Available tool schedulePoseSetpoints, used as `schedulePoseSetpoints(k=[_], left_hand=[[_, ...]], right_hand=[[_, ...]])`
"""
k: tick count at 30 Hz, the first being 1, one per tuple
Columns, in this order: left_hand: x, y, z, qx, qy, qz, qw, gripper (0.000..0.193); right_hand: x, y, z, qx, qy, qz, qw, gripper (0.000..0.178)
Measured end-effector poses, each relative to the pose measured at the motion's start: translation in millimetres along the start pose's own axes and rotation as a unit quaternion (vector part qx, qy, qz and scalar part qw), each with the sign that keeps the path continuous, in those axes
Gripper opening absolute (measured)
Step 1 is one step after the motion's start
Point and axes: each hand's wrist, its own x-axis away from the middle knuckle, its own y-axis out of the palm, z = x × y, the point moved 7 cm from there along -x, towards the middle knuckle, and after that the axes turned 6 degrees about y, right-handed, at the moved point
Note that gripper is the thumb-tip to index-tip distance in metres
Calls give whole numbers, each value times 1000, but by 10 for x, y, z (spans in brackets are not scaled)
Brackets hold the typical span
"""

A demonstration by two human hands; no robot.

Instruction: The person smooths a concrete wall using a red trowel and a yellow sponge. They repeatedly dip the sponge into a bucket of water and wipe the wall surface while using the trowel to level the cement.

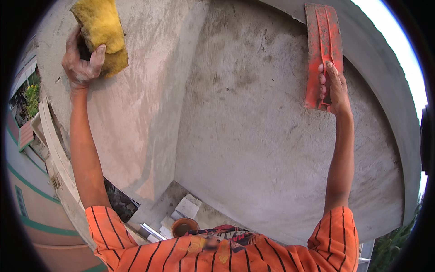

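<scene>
My left hand [81, 63], dusted with pale plaster, is closed round a worn yellow sponge [100, 25] at the upper left. Behind it rises the plastered wall [136, 90], partly darker as if damp; whether the sponge touches it I cannot tell. High on the right, my right hand [336, 86] grips the handle of a long red plastering float [322, 31]. The float is upright in the picture, its handle side toward me, against or close to the grey wall [253, 113]. Its working face is hidden. Both arms are stretched up.
The two wall faces meet in a vertical inner corner. Below stand a brown round pot or bucket [185, 225] and pale blocks [186, 207]. A curved concrete edge [380, 68] overhangs at upper right. Far left, a ledge [56, 149] borders a drop toward a lower building [41, 204].
</scene>
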Motion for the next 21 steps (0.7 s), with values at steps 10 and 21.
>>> schedulePoseSetpoints(k=[10, 21], left_hand=[[76, 165, 3, 30, 4, 7, 1000, 59], [85, 138, -3, 14, -6, 10, 1000, 60]], right_hand=[[10, 438, 126, 23, 0, -45, 999, 35], [32, -358, -333, -104, -79, 182, 975, 30]])
